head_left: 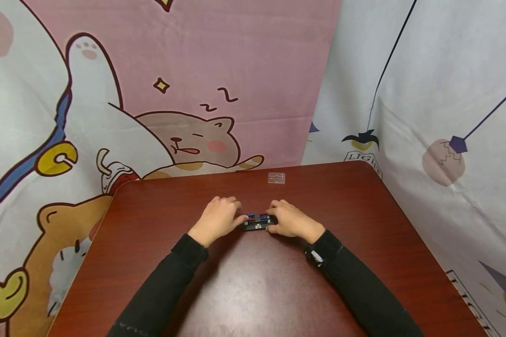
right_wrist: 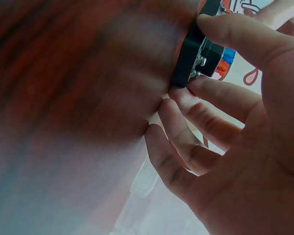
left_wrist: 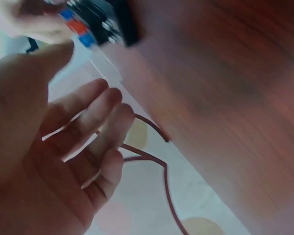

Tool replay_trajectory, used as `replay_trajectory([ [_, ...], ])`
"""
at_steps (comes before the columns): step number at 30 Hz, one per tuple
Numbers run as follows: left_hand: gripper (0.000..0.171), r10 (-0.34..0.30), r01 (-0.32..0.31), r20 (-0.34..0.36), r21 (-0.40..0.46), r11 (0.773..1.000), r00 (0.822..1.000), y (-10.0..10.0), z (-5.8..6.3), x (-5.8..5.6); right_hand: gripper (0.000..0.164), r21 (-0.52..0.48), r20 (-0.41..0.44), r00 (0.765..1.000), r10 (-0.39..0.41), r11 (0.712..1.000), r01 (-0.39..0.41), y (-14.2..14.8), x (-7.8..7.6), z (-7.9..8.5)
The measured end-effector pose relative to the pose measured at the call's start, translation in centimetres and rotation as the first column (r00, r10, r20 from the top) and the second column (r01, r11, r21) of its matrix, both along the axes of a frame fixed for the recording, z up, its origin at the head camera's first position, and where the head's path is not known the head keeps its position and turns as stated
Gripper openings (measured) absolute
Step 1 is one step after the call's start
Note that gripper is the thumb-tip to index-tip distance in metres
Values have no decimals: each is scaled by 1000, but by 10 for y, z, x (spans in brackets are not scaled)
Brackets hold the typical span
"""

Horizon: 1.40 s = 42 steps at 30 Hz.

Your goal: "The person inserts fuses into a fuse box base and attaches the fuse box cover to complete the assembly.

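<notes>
A black fuse block [head_left: 259, 225] with red and blue blade fuses and metal screws along its side lies on the table between both hands. My right hand [head_left: 294, 221] pinches its right end, thumb on the near side and fingers on the far side, as the right wrist view shows. At the left end is my left hand [head_left: 219, 217], its thumb tip close beside the block. In the left wrist view the fingers [left_wrist: 90, 122] are spread and relaxed, with nothing between them and the thumb.
A small clear plastic cover [head_left: 276, 178] lies near the back edge of the brown wooden table [head_left: 253, 285]. Behind the table hangs a cartoon-printed cloth [head_left: 244, 61], and another printed cloth [head_left: 426, 107] hangs on the right.
</notes>
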<state>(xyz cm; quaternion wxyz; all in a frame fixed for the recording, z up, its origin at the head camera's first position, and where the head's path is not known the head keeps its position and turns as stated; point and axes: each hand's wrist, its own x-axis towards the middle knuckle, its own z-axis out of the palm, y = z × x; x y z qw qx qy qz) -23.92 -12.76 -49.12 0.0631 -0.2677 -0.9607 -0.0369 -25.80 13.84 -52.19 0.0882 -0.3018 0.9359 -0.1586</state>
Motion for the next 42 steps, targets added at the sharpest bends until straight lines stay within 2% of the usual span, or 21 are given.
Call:
replay_trajectory([
  [2, 51, 7, -7, 49, -1, 1000, 999, -4, -3, -1, 56, 4, 5, 1000, 0, 1000, 0, 0, 0, 0],
  [7, 59, -26, 17, 157, 56, 998, 987, -8, -13, -1, 56, 8, 11, 1000, -8, 1000, 8, 0, 1, 0],
  [12, 61, -12, -5, 189, 87, 996, 982, -7, -23, 2, 57, 1, 23, 1000, -13, 1000, 13, -1, 2, 1],
  [17, 49, -31, 0, 218, 141, 990, 975, -5, -28, 6, 57, 2, 32, 999, -19, 1000, 19, -1, 2, -1],
  [25, 43, -59, 40, 150, 129, 991, 987, -1, -27, 10, 53, 5, 12, 1000, -5, 1000, 5, -1, -1, -2],
  [34, 49, -47, 31, 161, 101, 994, 986, 0, -27, 10, 54, 14, 38, 999, 13, 1000, -14, 1, -3, 4],
  [38, 51, -56, 42, 161, 90, 995, 985, 0, -27, 8, 54, 5, 75, 996, 55, 998, -55, 6, -10, 8],
  [42, 52, -47, 33, 170, 83, 996, 984, -1, -27, 9, 42, -84, 135, 983, 125, 990, -115, 14, -23, 11],
])
